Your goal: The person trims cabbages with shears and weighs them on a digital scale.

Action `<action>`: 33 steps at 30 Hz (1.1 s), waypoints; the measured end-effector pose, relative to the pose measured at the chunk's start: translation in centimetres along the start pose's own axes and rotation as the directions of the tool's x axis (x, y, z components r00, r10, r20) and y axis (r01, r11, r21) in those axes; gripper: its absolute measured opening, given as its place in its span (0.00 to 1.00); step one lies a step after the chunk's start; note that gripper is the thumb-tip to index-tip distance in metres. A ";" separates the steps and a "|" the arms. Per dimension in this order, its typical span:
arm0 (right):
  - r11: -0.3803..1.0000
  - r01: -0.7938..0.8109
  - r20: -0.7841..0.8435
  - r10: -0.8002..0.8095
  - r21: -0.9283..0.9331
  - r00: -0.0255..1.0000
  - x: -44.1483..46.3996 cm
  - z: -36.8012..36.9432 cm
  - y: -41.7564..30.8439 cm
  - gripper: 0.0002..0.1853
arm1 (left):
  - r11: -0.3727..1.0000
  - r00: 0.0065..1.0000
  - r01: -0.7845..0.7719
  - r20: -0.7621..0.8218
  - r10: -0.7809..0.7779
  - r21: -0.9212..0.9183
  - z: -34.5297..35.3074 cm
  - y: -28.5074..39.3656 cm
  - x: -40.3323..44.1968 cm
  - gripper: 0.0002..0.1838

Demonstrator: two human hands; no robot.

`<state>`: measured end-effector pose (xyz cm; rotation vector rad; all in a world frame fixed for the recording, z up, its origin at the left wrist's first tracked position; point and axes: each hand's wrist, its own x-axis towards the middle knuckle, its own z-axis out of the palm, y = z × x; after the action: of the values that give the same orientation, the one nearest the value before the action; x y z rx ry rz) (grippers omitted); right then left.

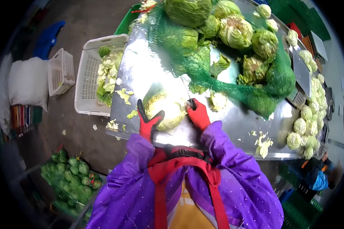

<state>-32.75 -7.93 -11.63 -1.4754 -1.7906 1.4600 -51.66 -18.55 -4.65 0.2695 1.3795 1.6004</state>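
A pale cabbage rests on the metal table near its front edge. My left hand, in a red and black glove, touches the cabbage's left side with thumb and fingers spread. My right hand, gloved the same way, is closed around a dark handle just right of the cabbage. A thin blade seems to rise from that handle, but glare blurs it. Loose leaf pieces lie left of the cabbage, and another pale piece is beyond my right hand.
Green netting with several cabbages covers the table's far side. Trimmed cabbages line the right edge. A white crate of leaves stands left, beside the table. Netted cabbages are at lower left; a person is at far right.
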 end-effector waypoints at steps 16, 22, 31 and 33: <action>0.976 0.094 0.355 -0.019 -0.196 0.935 0.8 -3.5 -10.7 0.30 | 0.982 0.990 -0.080 0.131 0.057 0.172 1.0 -0.2 0.6 0.71; 0.987 -0.153 0.169 0.142 0.050 0.975 1.6 -4.8 -1.2 0.31 | 0.962 0.969 -0.175 0.212 0.130 0.209 -1.5 -0.7 1.0 0.68; 0.953 0.106 -0.021 -0.116 -0.284 0.993 -5.6 -8.0 -8.1 0.31 | 0.980 0.977 -0.091 0.208 0.053 0.179 -1.2 0.3 0.1 0.62; 0.902 0.340 0.115 -0.320 -0.265 0.940 -4.1 -7.0 -10.5 0.31 | 0.921 0.940 -0.248 0.303 0.155 0.300 -0.9 0.1 1.2 0.65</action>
<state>-30.56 -7.29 1.47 -1.1719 -2.2376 1.1339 -52.99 -18.18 -5.35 0.8337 1.4341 1.4191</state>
